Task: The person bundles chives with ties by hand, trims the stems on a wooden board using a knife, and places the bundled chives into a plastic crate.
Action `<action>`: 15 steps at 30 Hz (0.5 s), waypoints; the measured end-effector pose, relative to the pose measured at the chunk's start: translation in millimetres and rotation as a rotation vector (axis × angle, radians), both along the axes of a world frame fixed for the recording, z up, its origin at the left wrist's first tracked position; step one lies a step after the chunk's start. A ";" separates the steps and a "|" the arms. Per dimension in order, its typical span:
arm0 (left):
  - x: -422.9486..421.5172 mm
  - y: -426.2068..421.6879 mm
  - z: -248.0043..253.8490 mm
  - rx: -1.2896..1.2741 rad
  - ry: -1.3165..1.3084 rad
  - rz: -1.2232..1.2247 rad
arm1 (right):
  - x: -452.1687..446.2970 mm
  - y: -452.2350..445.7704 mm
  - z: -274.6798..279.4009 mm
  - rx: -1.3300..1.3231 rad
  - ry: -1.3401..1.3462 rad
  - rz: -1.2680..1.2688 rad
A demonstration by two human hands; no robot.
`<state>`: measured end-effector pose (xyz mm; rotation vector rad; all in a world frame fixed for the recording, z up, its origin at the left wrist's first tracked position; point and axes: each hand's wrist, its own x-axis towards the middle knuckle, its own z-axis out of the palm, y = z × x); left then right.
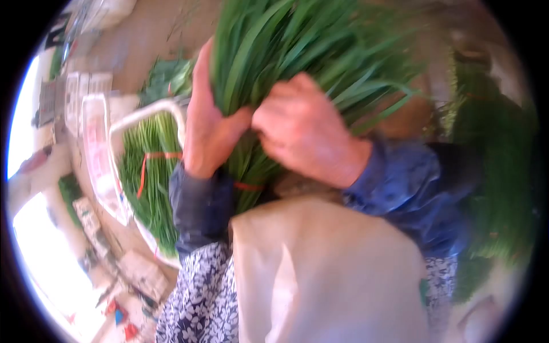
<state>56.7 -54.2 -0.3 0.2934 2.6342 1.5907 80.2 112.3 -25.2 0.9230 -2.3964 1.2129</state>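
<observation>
Leaf bunch (269,63) held beside the white basket (166,104)

Off the basket's right rim, the left hand (210,128) wraps the bunch; the right hand (309,128) curls against it, too blurred to tell whether it grips. The step looks like straightening the leaves; the next move seems to call for a steady left hold.

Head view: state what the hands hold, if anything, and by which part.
The left hand holds the leafy green bunch above its orange band; whether the right hand grips it is unclear.
</observation>
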 end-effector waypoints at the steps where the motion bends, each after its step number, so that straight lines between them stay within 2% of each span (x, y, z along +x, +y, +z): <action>1: -0.4 0.0 -1.5 0.083 -0.015 -0.022 | 2.8 -2.9 0.7 -0.029 -0.037 -0.035; 3: 0.0 -2.8 -1.6 0.072 -0.100 0.033 | 8.5 -6.5 -1.4 -0.048 -0.110 -0.021; 5: -1.1 -4.1 -2.0 0.016 -0.139 0.060 | 17.9 -15.2 -3.6 -0.194 -0.170 0.029; 9: -1.8 -0.3 0.7 0.067 -0.152 0.021 | 34.4 -21.6 4.9 -0.312 -0.278 0.121; 10: -1.9 -4.4 -0.8 -0.004 -0.129 0.003 | 37.6 -18.6 7.6 -0.291 -0.263 0.151; 12: -3.0 -4.6 -0.8 0.003 -0.113 -0.032 | 46.8 -4.4 16.8 -0.324 -0.340 0.255; 15: -2.1 4.0 7.5 0.008 -0.091 -0.061 | 57.5 51.8 31.3 -0.480 -0.362 0.191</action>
